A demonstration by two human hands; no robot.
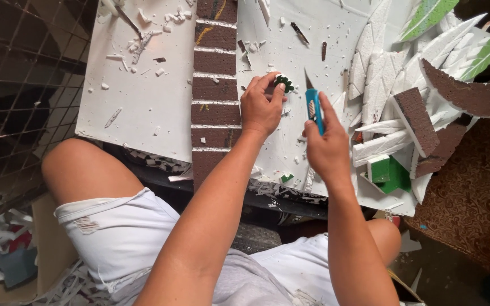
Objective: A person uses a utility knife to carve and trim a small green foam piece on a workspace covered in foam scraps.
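I see left hand [261,107] pinching small green foam piece [284,83] | right hand [325,144] gripping blue knife [313,106] | both over white foam board [290,51]

Both hands hover over a foam board [154,107] lying on the person's lap. The left hand [261,107] pinches a small foam piece [283,83]; just right of it, the right hand [327,147] holds a utility knife [313,107]. A brick-patterned strip [215,90] lies left of the hands, a heap of foam offcuts [409,96] to their right.
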